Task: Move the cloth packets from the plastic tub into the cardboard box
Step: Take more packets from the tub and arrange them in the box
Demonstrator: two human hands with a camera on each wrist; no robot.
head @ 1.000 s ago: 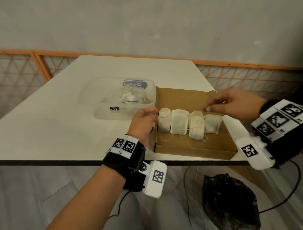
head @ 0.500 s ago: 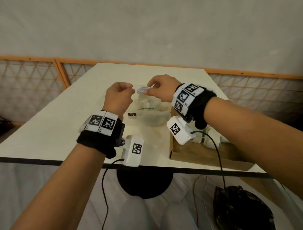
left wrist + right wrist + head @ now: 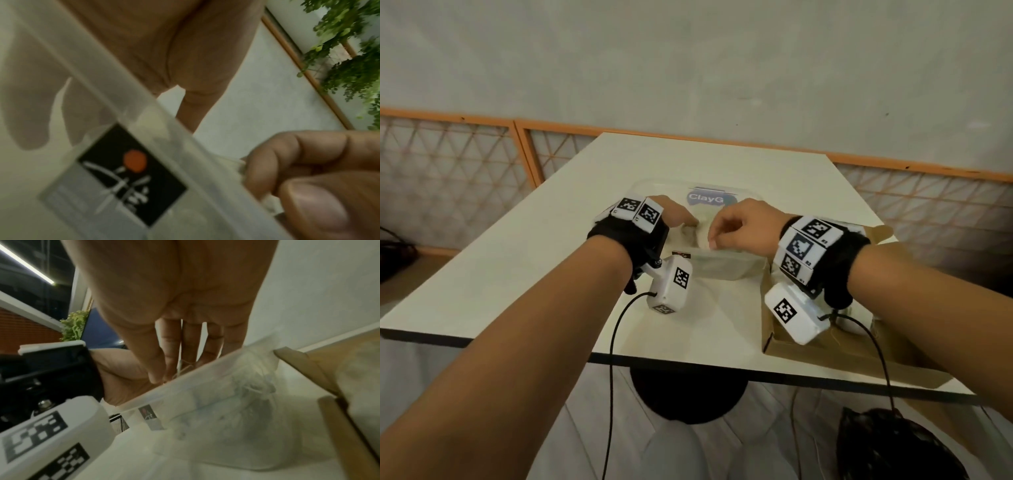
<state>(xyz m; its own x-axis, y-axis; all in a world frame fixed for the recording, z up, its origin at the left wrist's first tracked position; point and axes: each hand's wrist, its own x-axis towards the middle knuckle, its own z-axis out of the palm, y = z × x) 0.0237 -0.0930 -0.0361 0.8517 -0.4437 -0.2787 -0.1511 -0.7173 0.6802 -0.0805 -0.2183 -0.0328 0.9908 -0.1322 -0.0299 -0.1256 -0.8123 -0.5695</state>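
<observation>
both hands are down in the plastic tub (image 3: pixel 726 270): my left hand (image 3: pixel 674 216) has its fingers curled and pinching the edge of a cloth packet (image 3: pixel 236 164) just past the near wall, as the left wrist view shows, and my right hand (image 3: pixel 739 226) reaches in from the other side with its fingers hanging fairly straight, tips down among the thin strings (image 3: pixel 183 368); whether they have closed on anything yet i cannot tell. i judge this to be the pick, with some packets left in the tub and some already lying in the cardboard box (image 3: pixel 825 346), which sits against the tub's right side on the table (image 3: pixel 517 274). to do it well, i should take one packet in each hand by the cloth body, not by the string, since the strings look tangled and could drag a neighbour out or snag on the rim. lifting straight up until each packet clears the wall seems wise, because the tub looks light and may slide or tip if i pull sideways. then i would carry them across to the box and set them down beside the ones there.
</observation>
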